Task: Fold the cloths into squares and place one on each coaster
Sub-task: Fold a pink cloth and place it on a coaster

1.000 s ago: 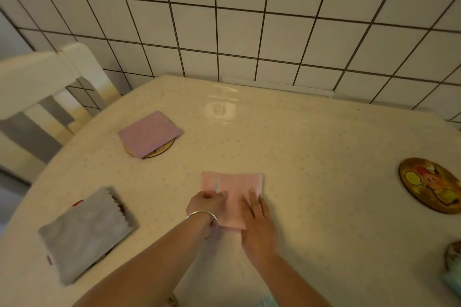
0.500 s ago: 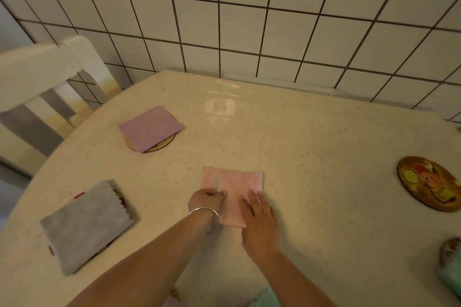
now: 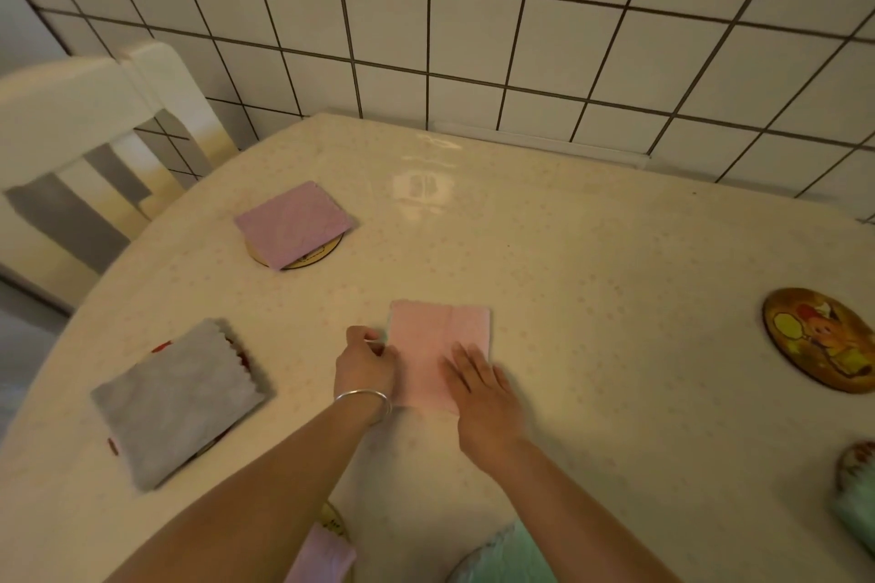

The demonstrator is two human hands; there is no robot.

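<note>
Pink cloth (image 3: 438,346) is lying folded on the surface (image 3: 592,298), centre-near. Left hand (image 3: 363,367), w/ bracelet (image 3: 364,395) at wrist, is pinching the cloth's left edge btwn curled fingers. Right hand (image 3: 483,393) is pressing flat on the cloth's near-right part, fingers spread, gripping nothing. Far left: purple cloth (image 3: 293,223) is sitting folded on a coaster (image 3: 310,258), partly covering it. Near left: grey cloth (image 3: 177,402) is resting over another coaster, only slivers showing. Right: picture coaster (image 3: 824,338) is lying bare, well apart from the hands. Bottom edge: green cloth (image 3: 506,559) and a pale pink cloth (image 3: 322,559) are showing in part. White chair (image 3: 71,109) is standing at far left; tiled wall (image 3: 473,14) behind.
</note>
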